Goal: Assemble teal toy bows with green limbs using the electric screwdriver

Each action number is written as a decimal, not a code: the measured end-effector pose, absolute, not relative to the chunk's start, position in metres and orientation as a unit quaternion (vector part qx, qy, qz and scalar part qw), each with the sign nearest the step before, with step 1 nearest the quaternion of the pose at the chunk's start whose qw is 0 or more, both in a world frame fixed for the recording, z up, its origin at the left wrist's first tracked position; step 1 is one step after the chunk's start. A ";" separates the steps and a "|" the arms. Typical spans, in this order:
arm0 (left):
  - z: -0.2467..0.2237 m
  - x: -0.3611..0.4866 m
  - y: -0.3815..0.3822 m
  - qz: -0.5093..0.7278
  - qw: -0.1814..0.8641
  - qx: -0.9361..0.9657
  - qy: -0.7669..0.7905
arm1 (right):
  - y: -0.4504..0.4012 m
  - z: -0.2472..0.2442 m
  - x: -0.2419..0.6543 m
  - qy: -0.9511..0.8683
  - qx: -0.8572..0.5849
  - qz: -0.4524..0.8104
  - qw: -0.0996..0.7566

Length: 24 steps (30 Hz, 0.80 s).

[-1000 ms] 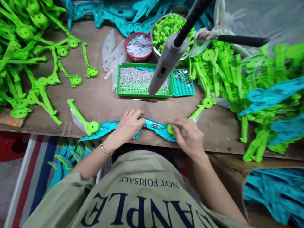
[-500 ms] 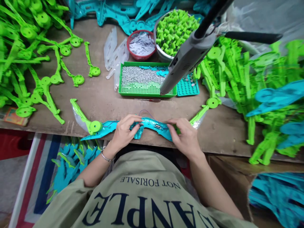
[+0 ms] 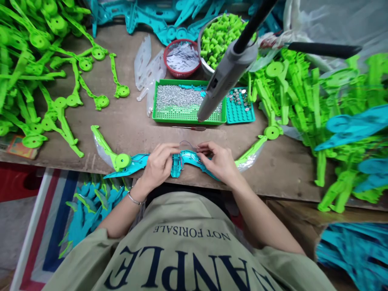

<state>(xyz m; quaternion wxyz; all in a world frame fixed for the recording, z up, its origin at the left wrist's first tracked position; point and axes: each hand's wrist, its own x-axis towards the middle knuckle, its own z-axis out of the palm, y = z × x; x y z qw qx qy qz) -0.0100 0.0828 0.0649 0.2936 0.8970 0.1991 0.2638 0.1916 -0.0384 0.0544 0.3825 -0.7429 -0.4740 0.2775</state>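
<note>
In front of me lies the blue half shell of a toy bow [image 3: 176, 166], open side up. A green limb [image 3: 122, 161] is fitted at its left end, and another green limb [image 3: 253, 152] reaches out on the right; both have clear plastic along them. My left hand [image 3: 159, 163] is closed on the shell's left-middle part, fingertips at the centre. Above the shell, a thin wire [image 3: 185, 142] arcs between my hands. My right hand [image 3: 217, 161] pinches at the wire's right end, over the shell's right half. Its fingertips partly hide what they hold.
Beyond lie a green tray of screws [image 3: 172, 97], a blue tray of metal discs [image 3: 241, 106], a red basket [image 3: 182, 74] and a bowl of green pieces [image 3: 222, 38]. A screwdriver [image 3: 197, 128] lies nearer. A grey pole [image 3: 224, 76] slants across. Green parts [image 3: 33, 81] pile left.
My right hand has moved left along the shell, from its right end toward the middle. My left fingertips have drawn back slightly, uncovering the shell's centre. The view has shifted slightly.
</note>
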 end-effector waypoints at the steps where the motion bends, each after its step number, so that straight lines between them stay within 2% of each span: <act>1: 0.066 -0.004 0.085 0.265 0.295 0.891 0.222 | -0.038 0.054 0.191 -0.473 -0.742 0.279 0.386; 9: 0.065 0.034 0.100 0.146 0.423 0.860 0.245 | -0.045 0.056 0.189 -0.498 -0.730 0.233 0.406; 16: 0.073 0.030 0.092 0.157 0.406 0.852 0.292 | -0.049 0.056 0.192 -0.545 -0.718 0.218 0.374; 24: 0.068 0.016 0.079 0.156 0.288 0.881 0.340 | -0.041 0.057 0.194 -0.579 -0.706 0.241 0.328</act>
